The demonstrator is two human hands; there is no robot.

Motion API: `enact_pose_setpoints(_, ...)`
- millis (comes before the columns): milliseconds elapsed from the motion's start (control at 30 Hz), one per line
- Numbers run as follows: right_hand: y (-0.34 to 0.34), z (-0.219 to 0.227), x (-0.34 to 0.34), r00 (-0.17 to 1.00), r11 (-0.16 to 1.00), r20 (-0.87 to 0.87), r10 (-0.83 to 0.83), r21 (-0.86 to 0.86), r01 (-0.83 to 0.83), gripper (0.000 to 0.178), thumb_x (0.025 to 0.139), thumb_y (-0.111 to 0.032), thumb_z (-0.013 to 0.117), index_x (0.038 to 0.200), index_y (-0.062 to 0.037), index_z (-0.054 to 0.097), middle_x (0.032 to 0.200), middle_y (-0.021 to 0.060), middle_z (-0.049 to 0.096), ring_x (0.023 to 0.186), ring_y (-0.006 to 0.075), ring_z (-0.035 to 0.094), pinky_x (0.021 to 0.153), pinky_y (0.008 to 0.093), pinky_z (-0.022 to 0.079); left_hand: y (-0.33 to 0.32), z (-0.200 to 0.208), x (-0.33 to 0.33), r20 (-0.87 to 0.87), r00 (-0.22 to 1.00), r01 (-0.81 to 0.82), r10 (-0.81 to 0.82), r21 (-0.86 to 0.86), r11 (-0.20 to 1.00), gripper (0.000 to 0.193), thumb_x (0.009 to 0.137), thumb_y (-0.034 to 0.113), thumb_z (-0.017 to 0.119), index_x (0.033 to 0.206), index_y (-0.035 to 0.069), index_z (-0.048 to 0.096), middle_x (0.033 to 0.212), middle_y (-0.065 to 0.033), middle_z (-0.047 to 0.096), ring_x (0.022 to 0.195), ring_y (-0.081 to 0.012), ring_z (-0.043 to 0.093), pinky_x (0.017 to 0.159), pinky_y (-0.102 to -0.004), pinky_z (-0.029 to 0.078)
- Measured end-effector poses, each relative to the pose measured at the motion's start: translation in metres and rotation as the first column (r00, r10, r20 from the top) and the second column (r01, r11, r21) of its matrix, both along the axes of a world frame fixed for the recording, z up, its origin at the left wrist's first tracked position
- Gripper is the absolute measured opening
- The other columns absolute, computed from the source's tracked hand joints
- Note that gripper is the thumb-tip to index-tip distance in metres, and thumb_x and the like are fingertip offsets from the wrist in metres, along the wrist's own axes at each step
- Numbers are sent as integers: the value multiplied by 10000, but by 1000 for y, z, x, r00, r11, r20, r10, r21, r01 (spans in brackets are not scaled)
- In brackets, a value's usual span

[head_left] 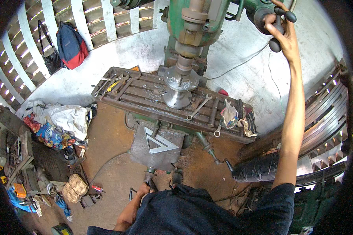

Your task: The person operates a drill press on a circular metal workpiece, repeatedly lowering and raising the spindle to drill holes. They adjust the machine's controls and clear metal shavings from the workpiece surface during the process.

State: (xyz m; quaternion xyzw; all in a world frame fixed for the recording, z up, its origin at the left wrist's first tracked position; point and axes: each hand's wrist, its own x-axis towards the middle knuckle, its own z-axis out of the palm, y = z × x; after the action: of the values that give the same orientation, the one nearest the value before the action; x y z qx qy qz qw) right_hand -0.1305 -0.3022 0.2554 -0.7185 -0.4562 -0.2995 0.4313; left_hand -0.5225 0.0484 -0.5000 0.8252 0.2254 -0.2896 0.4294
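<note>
My right hand reaches up to the upper right, its fingers wrapped round a black-knobbed feed handle on the green milling machine head. Low in front of me, my left hand is closed on a dark crank handle below the machine table; my shirt hides part of it. Under the spindle, a shiny round metal flange stands on the slotted table, with a wider disc above it. Metal chips lie around it.
Several wrenches, a rag and yellow-handled pliers lie on the table. A triangular metal square rests on a plate in front. Another crank sticks out toward me. Clothes and tools lie at left; a backpack hangs behind.
</note>
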Motion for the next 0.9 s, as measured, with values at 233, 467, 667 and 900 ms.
enact_pose_setpoints(233, 6, -14, 6, 991, 989, 110, -72, 138, 57, 651, 790, -72, 694, 1379, -55, 417, 804, 29, 556, 731, 95, 525, 658, 232, 404, 1, 3, 0, 37, 999, 28, -29, 6, 1000, 429, 804, 212, 557, 1106, -90, 592, 1038, -344, 638, 1025, -466, 621, 857, -492, 497)
enact_pose_setpoints(467, 16, -30, 29, 939, 899, 325, -113, 436, -43, 440, 891, -54, 642, 1301, 0, 492, 853, 127, 701, 889, 204, 683, 880, 324, 512, 5, -26, -4, 65, 994, 85, -87, 32, 996, 454, 805, 239, 551, 1116, -88, 602, 1080, -352, 631, 1075, -460, 614, 896, -490, 492)
enact_pose_setpoints(667, 16, -35, 42, 931, 848, 334, -151, 528, -52, 515, 882, 8, 639, 1335, -21, 396, 911, 136, 695, 948, 191, 657, 895, 320, 492, 8, -33, -7, 121, 986, 111, -113, 28, 993, 462, 810, 238, 537, 1130, -89, 594, 1081, -351, 630, 1063, -469, 612, 899, -493, 493)
enact_pose_setpoints(900, -34, -16, 12, 971, 980, 202, 131, -172, -96, 1161, 704, -212, 881, 1544, -218, 81, 1293, 144, 551, 1329, 328, 445, 1057, 458, 423, 1, -30, -6, 126, 989, 75, -81, 53, 996, 405, 815, 227, 536, 1077, -76, 594, 1019, -346, 637, 978, -471, 630, 816, -516, 503)
